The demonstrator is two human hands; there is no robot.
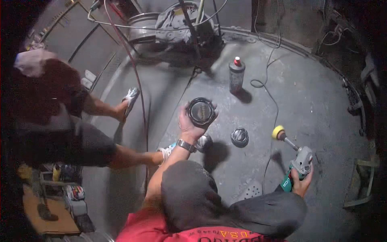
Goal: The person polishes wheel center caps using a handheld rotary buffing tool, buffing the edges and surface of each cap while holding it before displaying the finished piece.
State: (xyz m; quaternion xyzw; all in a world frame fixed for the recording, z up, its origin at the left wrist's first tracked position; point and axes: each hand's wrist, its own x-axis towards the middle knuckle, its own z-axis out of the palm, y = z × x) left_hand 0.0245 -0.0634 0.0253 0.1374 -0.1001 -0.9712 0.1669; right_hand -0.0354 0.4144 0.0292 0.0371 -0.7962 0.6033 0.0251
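Observation:
My left hand [193, 123] holds up a round dark cap [201, 111] with a shiny rim, its face turned up toward me. My right hand [301, 180] is wrapped round the green and grey body of a power tool [301, 162], whose long shaft ends in a yellow round pad [277, 132]. The pad is well to the right of the cap, not touching it. On the floor lies a second round cap [239, 137]; another [204, 142] is partly hidden behind my left wrist. A dark bottle with a red top [236, 75] stands farther off.
Another person [52, 105] is at the left, one foot near my left arm. A red hose [139, 84] and a thin cable [275, 105] run over the floor [322, 105]. Wheel rims [143, 28] are at the top, a metal frame [365, 183] at the right.

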